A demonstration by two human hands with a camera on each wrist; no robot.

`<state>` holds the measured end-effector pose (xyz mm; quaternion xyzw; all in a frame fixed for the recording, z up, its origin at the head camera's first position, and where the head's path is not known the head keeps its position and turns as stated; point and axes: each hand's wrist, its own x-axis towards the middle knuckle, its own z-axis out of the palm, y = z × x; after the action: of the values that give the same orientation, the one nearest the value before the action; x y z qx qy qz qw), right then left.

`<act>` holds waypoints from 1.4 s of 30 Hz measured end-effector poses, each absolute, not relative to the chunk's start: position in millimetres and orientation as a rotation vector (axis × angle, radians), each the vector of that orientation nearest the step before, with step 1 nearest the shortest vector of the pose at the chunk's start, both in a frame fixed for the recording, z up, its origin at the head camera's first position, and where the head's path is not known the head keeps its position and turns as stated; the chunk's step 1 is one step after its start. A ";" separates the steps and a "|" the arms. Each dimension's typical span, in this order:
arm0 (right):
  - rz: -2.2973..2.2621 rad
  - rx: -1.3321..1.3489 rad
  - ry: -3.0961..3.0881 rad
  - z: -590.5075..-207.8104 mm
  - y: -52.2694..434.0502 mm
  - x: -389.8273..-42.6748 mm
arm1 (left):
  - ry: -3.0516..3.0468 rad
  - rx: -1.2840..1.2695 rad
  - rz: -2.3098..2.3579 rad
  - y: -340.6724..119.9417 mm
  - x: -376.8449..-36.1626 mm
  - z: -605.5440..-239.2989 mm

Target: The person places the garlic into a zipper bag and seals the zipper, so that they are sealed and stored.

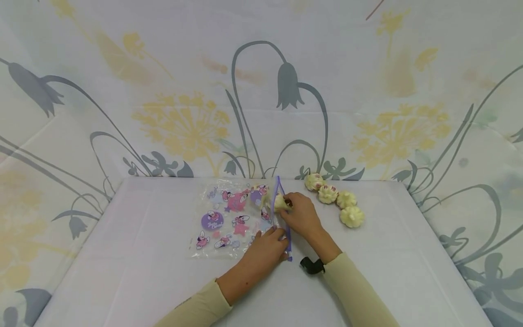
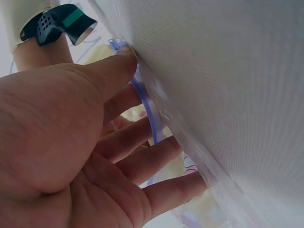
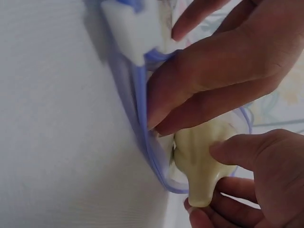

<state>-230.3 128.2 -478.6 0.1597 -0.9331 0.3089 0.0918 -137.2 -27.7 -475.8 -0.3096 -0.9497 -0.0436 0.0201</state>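
A clear zip bag [image 1: 222,229] with pink and purple cartoon prints lies flat, its purple-edged mouth spread apart at the right. My left hand [image 1: 265,247] presses on the lower part of that mouth; in the left wrist view its fingers [image 2: 154,159] reach out fairly straight against the plastic. My right hand [image 1: 303,215] pinches a cream garlic bulb [image 3: 197,149] between thumb and fingers at the bag mouth, stem end toward the palm. The bulb's far side is hidden in the bag. A white slider [image 3: 135,35] sits at one end of the purple zip strip.
Several more garlic bulbs [image 1: 328,194] lie in a slanting row to the right of the bag, some with reddish streaks. A white cloth covers the table [image 1: 135,272]. Behind it hangs a flower-patterned curtain [image 1: 261,131]. A dark wrist device [image 1: 311,265] is on the right wrist.
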 end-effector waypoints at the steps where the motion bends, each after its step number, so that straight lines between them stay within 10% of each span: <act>1: 0.914 0.466 -2.776 -477.9 128.1 -230.2 | -2.949 -0.962 -0.126 -27.8 -137.0 -475.6; 42: 1.111 0.530 -2.709 -480.6 124.5 -242.2 | -2.901 -0.973 -0.043 -24.7 -136.7 -474.8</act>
<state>-242.2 124.5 -480.6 0.1774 -0.9073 0.3720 0.0833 -136.7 -24.7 -474.8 -0.3177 -0.9472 -0.0139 0.0406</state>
